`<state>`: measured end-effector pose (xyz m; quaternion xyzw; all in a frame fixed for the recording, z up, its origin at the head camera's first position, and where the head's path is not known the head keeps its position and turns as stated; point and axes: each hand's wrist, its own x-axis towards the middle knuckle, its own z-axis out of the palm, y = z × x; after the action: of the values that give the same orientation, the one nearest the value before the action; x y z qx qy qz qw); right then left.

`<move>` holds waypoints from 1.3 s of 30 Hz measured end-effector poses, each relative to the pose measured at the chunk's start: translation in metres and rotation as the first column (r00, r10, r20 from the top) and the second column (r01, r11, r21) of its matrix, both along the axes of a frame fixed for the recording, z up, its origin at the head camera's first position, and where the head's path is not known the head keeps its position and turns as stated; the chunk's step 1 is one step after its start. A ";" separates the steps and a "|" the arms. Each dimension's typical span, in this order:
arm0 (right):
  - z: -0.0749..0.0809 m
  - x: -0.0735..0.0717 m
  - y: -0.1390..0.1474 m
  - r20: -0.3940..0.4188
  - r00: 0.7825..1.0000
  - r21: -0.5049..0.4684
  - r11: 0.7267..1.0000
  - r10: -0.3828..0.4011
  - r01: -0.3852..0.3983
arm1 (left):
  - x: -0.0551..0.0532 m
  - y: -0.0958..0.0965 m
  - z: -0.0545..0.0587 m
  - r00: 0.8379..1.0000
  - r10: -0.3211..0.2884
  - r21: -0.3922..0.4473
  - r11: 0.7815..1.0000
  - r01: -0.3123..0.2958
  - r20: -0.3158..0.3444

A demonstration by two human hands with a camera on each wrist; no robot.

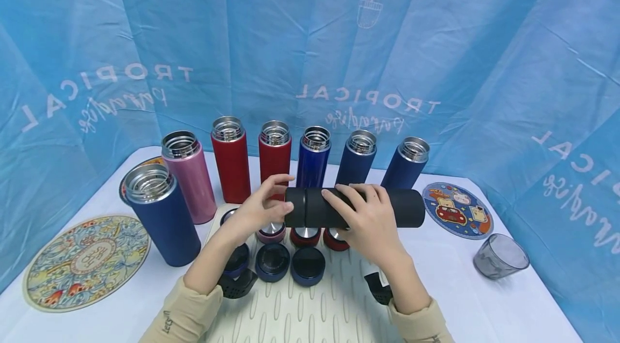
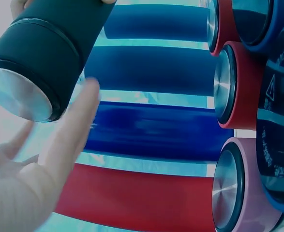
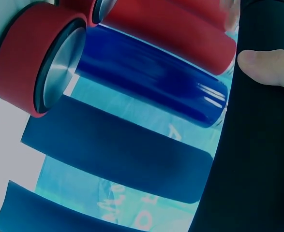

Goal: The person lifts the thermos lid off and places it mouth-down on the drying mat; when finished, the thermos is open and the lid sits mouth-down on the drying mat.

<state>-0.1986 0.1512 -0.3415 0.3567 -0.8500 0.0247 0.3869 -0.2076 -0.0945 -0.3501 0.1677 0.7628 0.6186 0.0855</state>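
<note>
A black thermos bottle (image 1: 409, 208) is held lying sideways above the mat by my right hand (image 1: 370, 224), whose fingers wrap over its middle. Its black lid (image 1: 296, 215) points left and sits on the bottle, a thin seam showing between them. My left hand (image 1: 254, 211) is by the lid end, fingers and thumb spread. In the left wrist view this hand (image 2: 59, 159) looks slightly blurred and apart from the lid's silver disc (image 2: 18, 94). The right wrist view shows the right thumb (image 3: 270, 67) against the black body.
Lidless bottles stand behind: a pink one (image 1: 194, 187), red (image 1: 231, 170), glossy blue (image 1: 312, 165) and dark blue (image 1: 167, 230) among them. Several lids, including a blue-rimmed lid (image 1: 308, 267), lie on a cream mat (image 1: 290, 316). A glass (image 1: 501, 258) and round coasters (image 1: 457, 211) flank them.
</note>
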 end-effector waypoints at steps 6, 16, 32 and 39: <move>0.002 -0.001 0.004 0.013 1.000 -0.013 1.000 -0.019 0.020 | 0.002 0.001 0.000 0.984 -0.046 0.043 0.998 0.054 -0.169; 0.002 0.000 0.004 0.008 1.000 -0.016 1.000 -0.006 0.006 | 0.004 0.001 0.002 0.988 0.023 0.019 1.000 -0.020 -0.154; 0.000 -0.002 0.003 -0.017 0.999 -0.037 0.999 0.039 -0.040 | 0.004 0.005 0.004 0.993 0.113 -0.003 0.994 -0.113 0.020; 0.001 -0.002 0.003 -0.017 0.999 -0.027 0.999 0.031 -0.032 | 0.001 0.004 0.001 0.998 0.015 0.047 0.999 -0.018 0.055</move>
<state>-0.2007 0.1539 -0.3409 0.3650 -0.8406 0.0396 0.3982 -0.2067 -0.0904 -0.3489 0.1463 0.7467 0.6415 0.0973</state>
